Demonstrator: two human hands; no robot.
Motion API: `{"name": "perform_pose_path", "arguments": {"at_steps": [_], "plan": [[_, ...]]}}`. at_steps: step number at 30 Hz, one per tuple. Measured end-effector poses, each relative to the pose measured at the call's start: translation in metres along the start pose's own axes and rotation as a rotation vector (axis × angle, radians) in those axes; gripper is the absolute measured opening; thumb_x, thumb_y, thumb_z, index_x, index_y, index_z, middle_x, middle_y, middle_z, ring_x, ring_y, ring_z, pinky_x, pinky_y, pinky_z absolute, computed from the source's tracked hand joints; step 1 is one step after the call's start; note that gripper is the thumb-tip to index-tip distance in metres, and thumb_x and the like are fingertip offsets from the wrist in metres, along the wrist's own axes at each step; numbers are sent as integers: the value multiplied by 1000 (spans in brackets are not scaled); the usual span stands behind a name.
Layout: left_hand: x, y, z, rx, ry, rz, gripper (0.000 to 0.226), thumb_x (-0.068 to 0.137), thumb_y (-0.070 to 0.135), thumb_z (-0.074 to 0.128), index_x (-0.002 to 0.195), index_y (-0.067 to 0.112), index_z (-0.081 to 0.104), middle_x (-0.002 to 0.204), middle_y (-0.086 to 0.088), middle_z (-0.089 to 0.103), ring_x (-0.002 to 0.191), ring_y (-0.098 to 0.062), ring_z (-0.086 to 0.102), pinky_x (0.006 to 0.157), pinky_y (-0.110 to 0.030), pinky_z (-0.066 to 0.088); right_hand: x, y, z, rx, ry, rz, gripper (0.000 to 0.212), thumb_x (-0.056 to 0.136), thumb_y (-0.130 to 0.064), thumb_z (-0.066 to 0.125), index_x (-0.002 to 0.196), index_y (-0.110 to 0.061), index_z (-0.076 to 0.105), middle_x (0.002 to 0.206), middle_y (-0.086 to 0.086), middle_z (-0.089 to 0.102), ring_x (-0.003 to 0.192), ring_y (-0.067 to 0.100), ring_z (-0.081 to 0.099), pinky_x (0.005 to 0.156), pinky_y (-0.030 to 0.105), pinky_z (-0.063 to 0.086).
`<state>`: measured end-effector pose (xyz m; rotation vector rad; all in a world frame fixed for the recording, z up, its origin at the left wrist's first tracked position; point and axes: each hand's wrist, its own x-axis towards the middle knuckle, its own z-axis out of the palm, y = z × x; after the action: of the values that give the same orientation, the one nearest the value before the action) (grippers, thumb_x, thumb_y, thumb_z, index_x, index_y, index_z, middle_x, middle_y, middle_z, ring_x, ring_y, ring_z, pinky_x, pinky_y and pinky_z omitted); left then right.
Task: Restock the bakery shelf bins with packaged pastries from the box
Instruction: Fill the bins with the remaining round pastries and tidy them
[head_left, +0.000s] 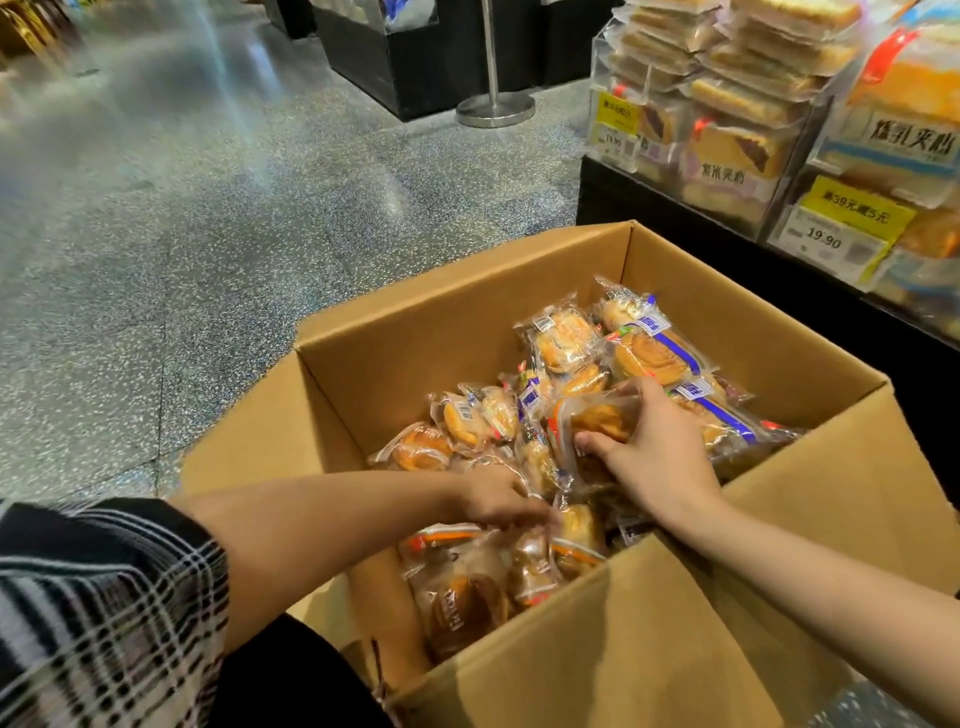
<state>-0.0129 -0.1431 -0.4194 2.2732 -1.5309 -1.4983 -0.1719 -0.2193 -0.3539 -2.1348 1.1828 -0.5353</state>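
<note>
Speckled shop floor (208, 260), open cardboard box (467, 312): right grip (654, 447) grasping a packaged pastry (597, 421); left grip (498, 499) pinching another wrapped pastry (576, 535).

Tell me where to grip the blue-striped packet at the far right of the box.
Probably grip the blue-striped packet across its short width, from above. It lies flat on top of the pile in the box with nothing over it, and the right hand is already close beside it.

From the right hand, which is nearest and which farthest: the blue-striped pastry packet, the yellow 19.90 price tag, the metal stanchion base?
From the right hand:
1. Blue-striped pastry packet, in the box just beyond the fingers.
2. Yellow 19.90 price tag, on the shelf, right.
3. Metal stanchion base, on the far floor.
</note>
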Motion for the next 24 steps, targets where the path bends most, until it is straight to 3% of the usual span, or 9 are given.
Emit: {"name": "perform_pose_path", "arguments": {"at_steps": [1, 3, 6, 9, 11, 16, 20, 22, 24], "plan": [[2, 8, 2, -74, 32, -8, 48, 86, 59, 54, 71, 14, 61, 72, -3, 59, 68, -15, 51, 64, -26, 39, 1, 1, 0, 28, 25, 17, 49, 77, -29, 79, 113, -17, 48, 93, -7, 52, 90, 12, 51, 79, 22, 40], [9, 20, 8, -117, 76, -26, 48, 81, 64, 57, 70, 18, 63, 75, 0, 61, 73, -13, 55, 68, -23, 40, 3, 3, 0, 88, 81, 46, 50, 77, -29, 78, 116, -18, 48, 97, -8, 52, 92, 11, 49, 78, 20, 36], [17, 27, 19, -71, 106, -76, 68, 74, 68, 61, 103, 7, 67, 102, -6, 64, 97, -21, 59, 82, -28, 47, 4, 6, 1, 150, 146, 47, 50, 77, -30, 78, 116, -20, 49, 101, -8, 56, 95, 12, 52, 72, 15, 34], [21, 25, 24, -40, 162, -99, 68, 77, 62, 63, 112, 4, 63, 109, -11, 64, 101, -24, 61, 84, -28, 51, 3, 6, 1, 156, 178, 24, 48, 76, -30, 79, 113, -20, 51, 99, -8, 58, 92, 11, 53, 63, -1, 35], [25, 21, 26, -44, 180, -124, 59, 81, 56, 64, 111, 5, 62, 109, -10, 63, 100, -22, 61, 85, -29, 53, 3, 5, 0, 167, 184, 15, 46, 76, -30, 79, 111, -20, 51, 98, -9, 57, 91, 9, 53, 63, -5, 33], [25, 12, 19, -34, 206, -117, 21, 95, 18, 54, 103, 2, 64, 96, -10, 63, 94, -20, 63, 71, -22, 52, 1, 4, -1, 181, 188, 16, 49, 76, -31, 78, 115, -21, 50, 101, -10, 55, 96, 9, 52, 70, 11, 35], [18, -1, 2, -120, 157, -91, 13, 89, 18, 65, 84, 6, 66, 90, -12, 67, 84, -23, 67, 73, -30, 56, 3, 4, -5, 226, 203, 40, 45, 76, -31, 79, 109, -23, 50, 96, -12, 52, 90, 5, 48, 62, -5, 34], [6, -11, -11, -240, 121, -33, 24, 88, 13, 65, 68, 12, 53, 75, -8, 60, 67, -17, 61, 57, -22, 53, 6, 7, -5, 260, 207, 62, 45, 75, -32, 79, 110, -21, 52, 95, -12, 52, 89, 5, 48, 62, -3, 34], [-12, -19, -27, -341, 51, 8, 30, 89, 6, 63, 65, 13, 47, 66, -3, 55, 57, -9, 56, 49, -16, 49, 7, 6, -7, 332, 201, 102, 47, 74, -33, 80, 110, -22, 52, 96, -10, 55, 89, 8, 53, 65, 3, 37]]}}
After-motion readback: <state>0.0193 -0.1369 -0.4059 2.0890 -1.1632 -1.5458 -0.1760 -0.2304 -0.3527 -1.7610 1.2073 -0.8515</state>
